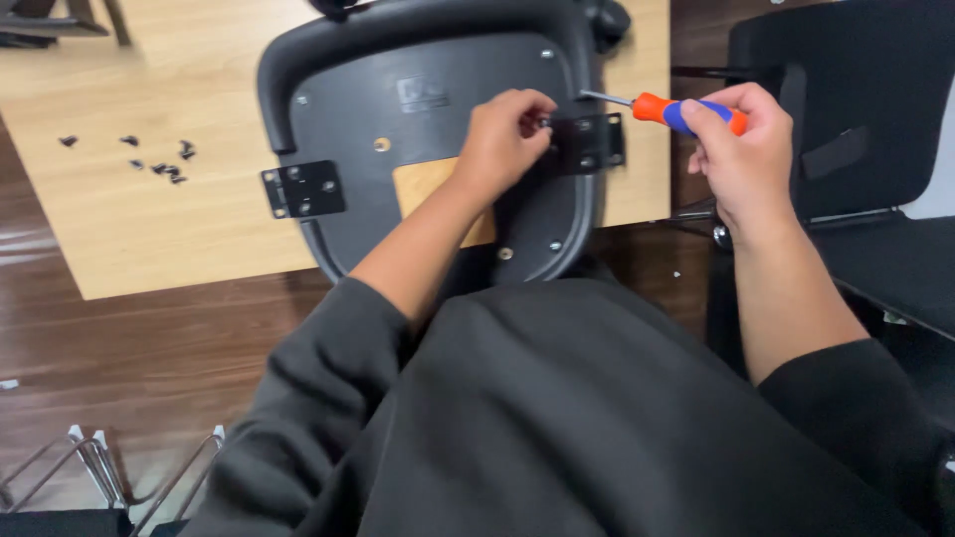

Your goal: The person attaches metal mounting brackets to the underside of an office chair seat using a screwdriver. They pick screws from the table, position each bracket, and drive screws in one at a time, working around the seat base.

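At seat edge: hands [512, 134], screwdriver [676, 109], bracket [587, 144].

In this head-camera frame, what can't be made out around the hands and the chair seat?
- Screw at the left hand: hidden by its fingers.
- Right bracket: partly covered by that hand.
- Screwdriver handle end: inside the right hand.
- Loose screws on the table: too small to count.
- Chair seat: top cut off.

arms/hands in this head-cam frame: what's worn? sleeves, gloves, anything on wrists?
Both hands are bare: left hand, right hand. No gloves, rings, watch or wristband visible. Each arm wears a dark charcoal long sleeve of soft sweatshirt fabric, pushed up toward the elbows, leaving the forearms uncovered. No markings show on the sleeves.
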